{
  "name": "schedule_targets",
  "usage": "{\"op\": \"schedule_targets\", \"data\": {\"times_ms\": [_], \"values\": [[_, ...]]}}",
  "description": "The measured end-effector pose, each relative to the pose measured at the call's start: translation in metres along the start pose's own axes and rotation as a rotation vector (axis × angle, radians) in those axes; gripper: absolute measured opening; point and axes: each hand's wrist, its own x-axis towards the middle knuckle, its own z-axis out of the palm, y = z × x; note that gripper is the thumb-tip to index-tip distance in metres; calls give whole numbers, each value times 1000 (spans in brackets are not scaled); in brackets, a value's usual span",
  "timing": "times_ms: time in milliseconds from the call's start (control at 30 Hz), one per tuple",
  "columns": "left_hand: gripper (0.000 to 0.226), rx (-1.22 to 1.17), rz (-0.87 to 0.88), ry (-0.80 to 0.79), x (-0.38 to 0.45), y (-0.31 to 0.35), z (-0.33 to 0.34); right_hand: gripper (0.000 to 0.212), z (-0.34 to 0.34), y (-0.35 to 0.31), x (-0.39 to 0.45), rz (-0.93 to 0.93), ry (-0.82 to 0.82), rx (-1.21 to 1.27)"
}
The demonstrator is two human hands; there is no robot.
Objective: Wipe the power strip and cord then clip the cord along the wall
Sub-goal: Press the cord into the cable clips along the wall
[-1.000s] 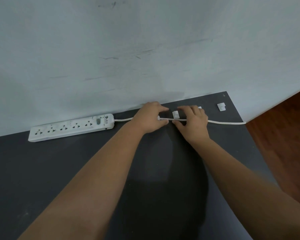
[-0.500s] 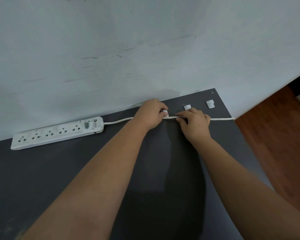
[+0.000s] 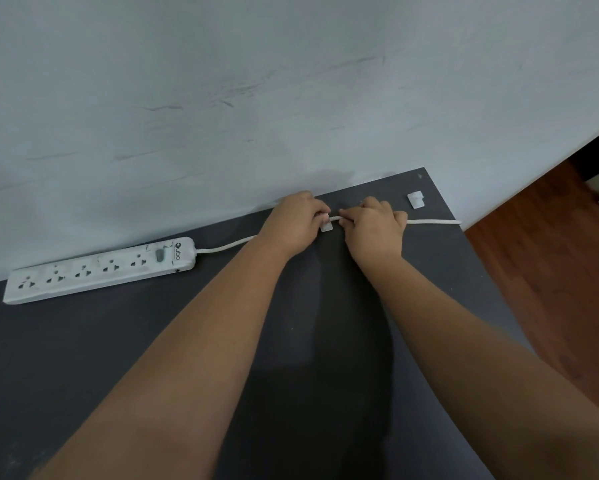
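I look down on one white power strip lying flat on the dark grey bench, its long axis running left to right along the foot of the pale wall, cord end pointing right. One white cord leaves it and runs right to the bench edge. Two small white clips are visible: one clip under the cord between my hands, a spare clip lying loose farther right. My left hand and right hand both curl their fingers closed, pinching the cord at that clip.
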Motion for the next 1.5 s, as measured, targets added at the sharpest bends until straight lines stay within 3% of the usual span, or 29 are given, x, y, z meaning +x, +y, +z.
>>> {"op": "schedule_targets", "data": {"times_ms": [233, 400, 500, 600, 733, 867, 1067, 1267, 1500], "values": [[25, -19, -15, 18, -5, 3, -3, 27, -1, -4, 7, 18, -39, 33], [23, 25, -13, -45, -5, 7, -8, 35, -13, 20, -10, -109, 142, 359], [35, 24, -23, -51, -5, 7, -5, 35, -24, 52, -15, -49, 221, 246], [44, -13, -10, -64, 2, 21, 2, 31, -34, 79, -12, 97, 44, 99], [39, -43, 21, -33, 20, 50, 15, 28, -36, 91, -8, 49, -2, 53], [9, -75, -32, -12, 37, 63, 22, 27, -34, 92, -6, 39, 10, 60], [17, 17, -29, -119, 50, 69, 19, 25, -28, 94, -5, 36, 44, 79], [26, 135, -11, -67, 51, 66, 32, 27, -30, 89, 0, 48, 26, 30], [25, 39, 3, -39, 44, 61, 30, 28, -30, 80, 16, 132, 23, 35]]}}
